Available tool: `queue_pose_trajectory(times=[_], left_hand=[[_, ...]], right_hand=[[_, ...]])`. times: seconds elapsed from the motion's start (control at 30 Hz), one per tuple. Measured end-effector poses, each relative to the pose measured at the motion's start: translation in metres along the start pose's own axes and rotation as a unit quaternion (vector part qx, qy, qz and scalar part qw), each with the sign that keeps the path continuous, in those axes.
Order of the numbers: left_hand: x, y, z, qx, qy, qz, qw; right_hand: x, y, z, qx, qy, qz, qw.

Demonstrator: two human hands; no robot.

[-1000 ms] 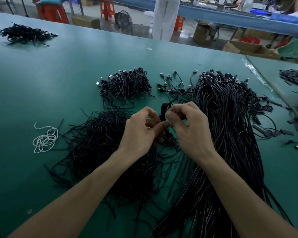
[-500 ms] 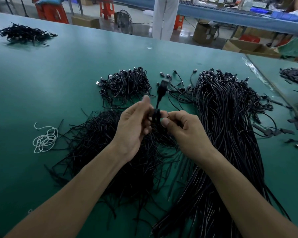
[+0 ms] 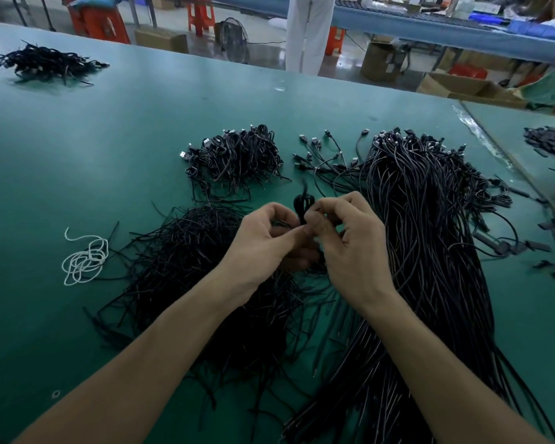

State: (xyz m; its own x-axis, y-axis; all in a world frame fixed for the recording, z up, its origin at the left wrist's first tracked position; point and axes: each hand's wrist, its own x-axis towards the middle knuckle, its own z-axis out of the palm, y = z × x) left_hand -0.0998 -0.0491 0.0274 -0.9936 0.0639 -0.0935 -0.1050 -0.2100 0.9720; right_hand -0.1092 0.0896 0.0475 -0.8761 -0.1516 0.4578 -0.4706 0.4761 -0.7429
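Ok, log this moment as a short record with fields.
left hand: pinches coiled cable
right hand: pinches the same coiled cable
below hands: heap of thin black ties
right side: long loose cables
farther back: pile of bundled cables
left side: white string
surface: green table

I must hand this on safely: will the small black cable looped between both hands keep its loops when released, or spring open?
Likely it opens partly: the cable is pinched in tight loops by the left hand and right hand, with no tie showing. Probably floppy and light: similar thin cables in the pile lie limp.
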Motion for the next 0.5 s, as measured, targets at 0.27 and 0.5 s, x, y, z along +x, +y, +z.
queue_pose_trajectory(times=[0.27,0.5], left_hand=[[0.007,0.002,-0.007,-0.079,0.031,-0.003,0.996],[0.028,0.006,-0.03,0.125,0.012,0.11,0.986]], right_hand=[[-0.004,0.008,0.008,0.024,-0.062,0.068,0.996],[0.002,0.035,-0.004,0.073,-0.139,0.187,0.97]])
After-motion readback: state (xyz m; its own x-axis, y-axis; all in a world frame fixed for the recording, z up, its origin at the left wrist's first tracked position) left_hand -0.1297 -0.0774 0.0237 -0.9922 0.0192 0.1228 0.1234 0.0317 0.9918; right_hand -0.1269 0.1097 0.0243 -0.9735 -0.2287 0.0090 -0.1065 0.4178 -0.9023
